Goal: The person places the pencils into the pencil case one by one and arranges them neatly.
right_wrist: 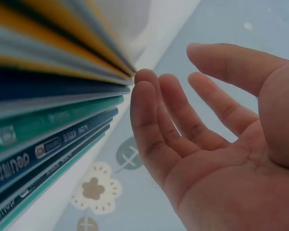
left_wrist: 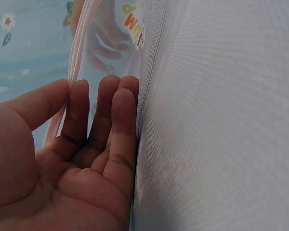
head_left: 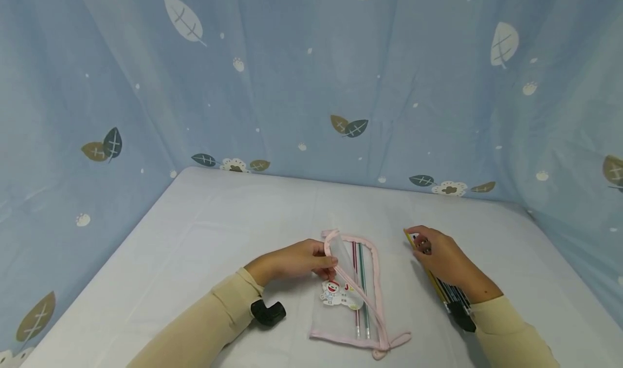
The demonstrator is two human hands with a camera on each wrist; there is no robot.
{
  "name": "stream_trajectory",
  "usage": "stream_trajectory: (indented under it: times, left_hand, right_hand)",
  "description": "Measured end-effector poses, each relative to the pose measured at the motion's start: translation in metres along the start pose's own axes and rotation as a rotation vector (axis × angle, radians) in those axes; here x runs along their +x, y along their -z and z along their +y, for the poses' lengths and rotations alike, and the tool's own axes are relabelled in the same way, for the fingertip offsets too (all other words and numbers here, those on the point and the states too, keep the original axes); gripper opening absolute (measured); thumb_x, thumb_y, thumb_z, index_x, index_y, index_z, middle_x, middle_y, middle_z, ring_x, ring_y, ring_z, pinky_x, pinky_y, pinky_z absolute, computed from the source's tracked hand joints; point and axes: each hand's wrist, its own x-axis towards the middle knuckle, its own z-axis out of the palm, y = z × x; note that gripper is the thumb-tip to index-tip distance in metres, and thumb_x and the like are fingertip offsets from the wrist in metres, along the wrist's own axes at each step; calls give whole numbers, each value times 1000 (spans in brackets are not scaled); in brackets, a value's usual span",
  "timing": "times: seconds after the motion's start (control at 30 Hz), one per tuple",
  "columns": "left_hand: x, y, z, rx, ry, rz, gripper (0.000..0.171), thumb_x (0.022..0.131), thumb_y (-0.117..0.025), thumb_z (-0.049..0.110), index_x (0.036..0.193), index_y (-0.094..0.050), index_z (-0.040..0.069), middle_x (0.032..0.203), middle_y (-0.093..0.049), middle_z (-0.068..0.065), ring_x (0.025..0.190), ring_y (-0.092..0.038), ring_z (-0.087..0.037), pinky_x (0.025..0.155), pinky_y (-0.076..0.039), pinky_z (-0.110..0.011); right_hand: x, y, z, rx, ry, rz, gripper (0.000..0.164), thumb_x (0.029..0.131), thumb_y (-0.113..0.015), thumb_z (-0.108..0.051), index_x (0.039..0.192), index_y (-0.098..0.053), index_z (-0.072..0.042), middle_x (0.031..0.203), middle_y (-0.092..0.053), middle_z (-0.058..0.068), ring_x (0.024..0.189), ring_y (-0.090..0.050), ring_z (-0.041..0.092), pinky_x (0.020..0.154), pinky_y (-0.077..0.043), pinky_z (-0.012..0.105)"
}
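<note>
A see-through mesh pencil pouch (head_left: pixel 336 319) with pink trim and a cartoon patch (head_left: pixel 340 295) lies at the front middle of the table. Between thumb and index finger my left hand (head_left: pixel 306 257) pinches its lifted pink edge (left_wrist: pixel 78 53); the other fingers are bent beside the mesh (left_wrist: pixel 207 125). A red pencil (head_left: pixel 356 270) and a green pencil (head_left: pixel 362 270) show through the pouch side by side. My right hand (head_left: pixel 440 257) is over a stack of notebooks (right_wrist: pixel 53 127), fingers loosely bent and fingertips close to the spines, with nothing in its grasp.
The white tabletop (head_left: pixel 219 216) spreads around the pouch and notebooks. A blue curtain (head_left: pixel 292 76) with leaf and flower prints hangs behind and at both sides. A pink loop (head_left: pixel 401 340) sticks out from the pouch's near right corner.
</note>
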Motion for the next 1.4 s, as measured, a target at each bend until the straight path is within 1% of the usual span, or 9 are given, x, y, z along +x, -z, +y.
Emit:
stream_trajectory:
  times: [0.1, 0.27, 0.4, 0.5, 0.7, 0.93, 1.13, 1.27, 1.4]
  left_hand:
    - [0, 0, -2, -12, 5, -3, 25, 104, -54, 19, 101, -67, -3, 91, -72, -5, 84, -66, -10, 83, -56, -24]
    - [0, 0, -2, -10, 2, -3, 25, 104, -54, 19, 101, -67, -2, 92, -72, -6, 85, -67, -10, 84, -56, -25]
    - [0, 0, -2, -22, 3, -3, 24, 104, -54, 18, 101, -67, -3, 92, -72, -6, 85, -67, -10, 84, -57, -25]
    - [-1, 0, -1, -26, 7, -6, 24, 104, -54, 18, 102, -67, -3, 92, -72, -6, 85, -67, -10, 84, -57, -25]
    - [0, 0, 0, -10, 2, -1, 24, 104, -55, 20, 103, -66, -1, 94, -72, -8, 86, -67, -11, 85, -56, -25]
    - [0, -1, 1, -7, 3, -5, 24, 104, -54, 19, 103, -66, -2, 94, -72, -8, 86, -67, -11, 85, -57, -26]
    - [0, 0, 1, -15, 8, 1, 24, 104, -55, 19, 103, -67, -2, 93, -72, -6, 86, -67, -11, 86, -57, -26]
    - [0, -1, 0, -23, 10, -4, 24, 104, -55, 18, 103, -67, -3, 93, -72, -8, 86, -67, -11, 85, -57, -26]
    - [1, 0, 1, -14, 7, 1, 24, 103, -55, 19, 102, -67, -3, 93, -72, -8, 86, -67, -11, 85, -57, -26]
  right_hand:
    - [2, -2, 4, -5, -11, -14, 47, 92, -64, 2, 138, -52, 0, 110, -63, 19, 100, -66, 30, 69, -56, 32]
    - [2, -2, 5, 3, 4, -35, 50, 90, -65, 4, 138, -51, 2, 109, -64, 18, 97, -65, 27, 68, -55, 32]
    - [1, -2, 5, 28, -2, -79, 54, 89, -67, 4, 140, -49, 2, 108, -63, 16, 91, -63, 22, 65, -53, 29]
    - [1, -3, 5, 23, -9, -109, 58, 88, -69, 4, 141, -46, 3, 106, -63, 15, 85, -61, 18, 62, -51, 27]
    - [1, -4, 7, 5, -25, -118, 63, 85, -70, 4, 143, -45, 1, 103, -64, 13, 84, -61, 18, 62, -51, 27]
    - [-1, -7, 2, -7, 22, -159, 70, 83, -68, 11, 147, -41, 2, 102, -62, 14, 80, -57, 17, 60, -51, 26]
    - [-2, -9, -2, -38, 40, -160, 73, 81, -66, 15, 148, -39, 3, 101, -62, 15, 79, -59, 16, 60, -51, 28]
    - [-1, -10, -4, -40, 22, -168, 74, 81, -64, 15, 150, -37, 2, 103, -62, 18, 79, -59, 17, 59, -51, 28]
    - [-1, -8, -7, -51, 11, -155, 76, 80, -62, 13, 150, -37, -1, 104, -63, 18, 78, -59, 17, 60, -50, 27]
